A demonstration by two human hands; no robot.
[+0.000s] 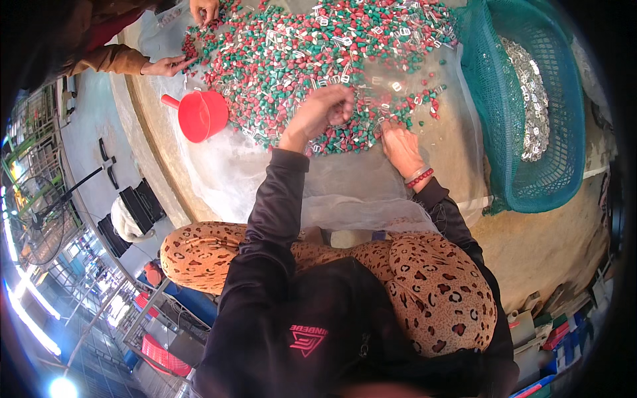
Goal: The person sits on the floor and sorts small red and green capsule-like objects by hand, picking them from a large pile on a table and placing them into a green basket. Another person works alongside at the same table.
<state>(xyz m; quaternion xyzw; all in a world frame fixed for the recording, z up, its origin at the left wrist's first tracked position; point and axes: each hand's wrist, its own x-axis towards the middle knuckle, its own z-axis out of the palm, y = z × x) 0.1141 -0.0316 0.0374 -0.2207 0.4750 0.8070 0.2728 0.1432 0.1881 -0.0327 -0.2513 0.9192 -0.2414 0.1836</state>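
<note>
Seen from above, a person sitting cross-legged works with bare hands at a broad spread of small pieces [265,99], red, green and some white, with slotted buckles [397,86] scattered among them. The left hand [323,109] hovers at the near part of the spread, its fingers curled in toward the thumb; they are blurred, and whether anything is pinched there cannot be told. Pieces lie beyond it, beneath it and to both sides. The right hand [401,149] is lower and to its right, palm down, fingertips bent to the near right edge of the spread, where pieces lie right at the fingertips; whether it grips one cannot be told. A red beaded bracelet [419,177] circles the right wrist.

Left of the left hand, beside the spread, sits a red scoop [202,117] with its handle pointing away to the left. Well to the right of the right hand stands a teal basket [572,142] draped with netting, holding a heap of shiny buckles [533,109]. Nearer the person than both hands lies a translucent sheet [342,182], then spotted trousers [441,292]. Beyond the left hand, at upper left, a co-worker's two hands [164,66] reach to the spread's far left edge.
</note>
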